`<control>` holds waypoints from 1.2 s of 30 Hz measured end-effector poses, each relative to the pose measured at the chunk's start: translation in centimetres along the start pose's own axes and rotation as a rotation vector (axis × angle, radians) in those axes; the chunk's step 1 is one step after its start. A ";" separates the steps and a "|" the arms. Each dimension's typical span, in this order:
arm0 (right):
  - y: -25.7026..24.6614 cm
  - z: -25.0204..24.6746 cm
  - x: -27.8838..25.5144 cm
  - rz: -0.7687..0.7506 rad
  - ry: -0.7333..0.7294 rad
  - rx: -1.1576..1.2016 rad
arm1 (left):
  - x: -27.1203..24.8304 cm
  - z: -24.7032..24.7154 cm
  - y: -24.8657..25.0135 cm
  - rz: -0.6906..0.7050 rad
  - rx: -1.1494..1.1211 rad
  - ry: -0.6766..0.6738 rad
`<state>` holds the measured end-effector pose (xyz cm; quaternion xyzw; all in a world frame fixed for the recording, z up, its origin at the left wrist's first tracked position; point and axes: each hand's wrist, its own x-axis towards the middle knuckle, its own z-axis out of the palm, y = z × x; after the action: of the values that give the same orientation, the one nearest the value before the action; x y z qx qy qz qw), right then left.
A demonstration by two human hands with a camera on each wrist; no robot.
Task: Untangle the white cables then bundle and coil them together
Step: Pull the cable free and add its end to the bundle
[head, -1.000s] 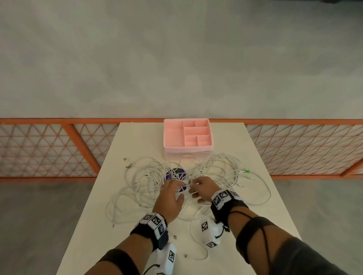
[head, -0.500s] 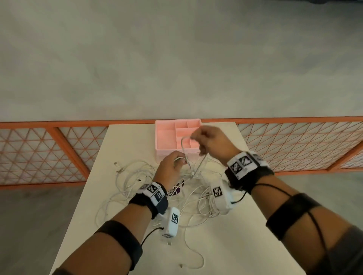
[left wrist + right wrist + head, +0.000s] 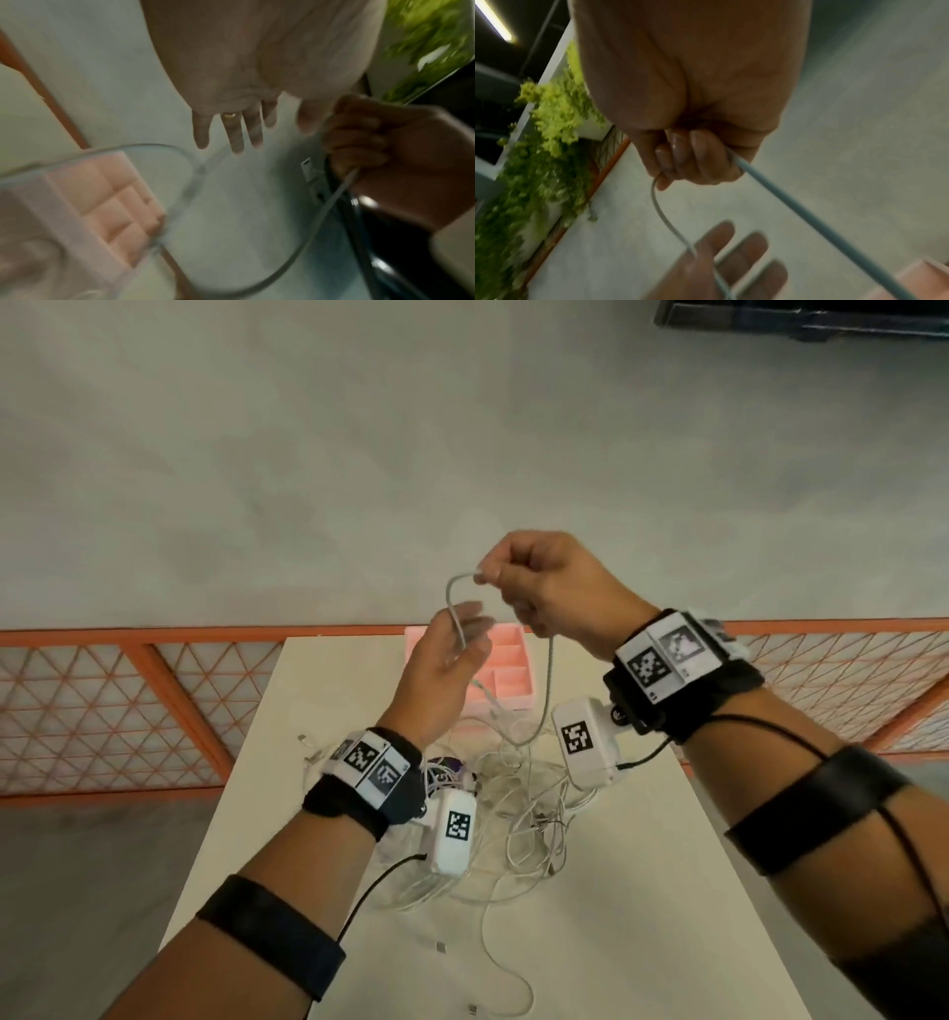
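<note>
My right hand [image 3: 539, 588] is raised high over the table and grips a loop of white cable [image 3: 454, 603] in its fist [image 3: 687, 160]. From the fist one strand [image 3: 549, 680] hangs down into the tangle of white cables [image 3: 518, 809] on the table. My left hand [image 3: 452, 654] is just below and left of the right, with its fingers [image 3: 231, 130] straight. The other side of the loop [image 3: 670, 223] runs across the left palm [image 3: 706, 270]. The right fist [image 3: 359, 142] also shows in the left wrist view.
A pink compartment tray [image 3: 513, 680] stands at the far end of the white table [image 3: 642, 891], partly behind my hands. A purple object [image 3: 449, 765] lies in the tangle. Loose connector ends [image 3: 440, 946] lie near the front. An orange mesh railing [image 3: 154, 690] runs behind the table.
Both hands have risen from the tangle. The right hand has pulled a cable loop up higher, and the left hand has opened under it.
</note>
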<state>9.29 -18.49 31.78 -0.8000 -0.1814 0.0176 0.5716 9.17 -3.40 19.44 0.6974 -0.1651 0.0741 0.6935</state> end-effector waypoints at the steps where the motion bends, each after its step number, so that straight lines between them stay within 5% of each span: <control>1: 0.1 0.3 -0.1 -0.003 -0.008 0.003 | 0.3 0.0 0.2 0.029 0.007 0.002; 11: -6.1 -4.6 1.1 -0.178 0.329 0.106 | -3.0 -2.9 -4.4 -0.014 0.244 -0.057; 18: -5.0 -4.9 0.4 -0.043 0.403 0.342 | -3.1 -3.3 -3.5 -0.094 0.337 -0.015; 22: -3.3 -3.9 -0.1 0.051 0.403 0.464 | -4.2 -1.0 -0.6 0.229 0.406 0.261; 24: -2.7 -3.4 -0.2 0.080 0.397 0.501 | -4.6 0.3 0.7 0.291 0.377 0.155; 27: -2.4 -2.9 -0.2 0.111 0.430 0.548 | -4.7 2.1 1.6 0.059 0.303 -0.292; 29: -2.8 -3.3 -0.1 0.114 0.516 0.579 | -5.0 2.8 1.0 -0.031 0.199 -0.396; 33: -3.2 -5.9 -0.2 0.079 0.699 0.688 | -5.2 1.5 0.2 -0.073 0.150 -0.193; 36: -2.3 -7.7 -0.6 0.064 0.749 0.748 | -4.2 -1.3 0.7 0.055 0.238 0.008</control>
<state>9.89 -25.04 36.44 -0.4980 0.0782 -0.1883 0.8428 5.17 -1.56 18.76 0.7696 -0.1712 0.1148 0.6043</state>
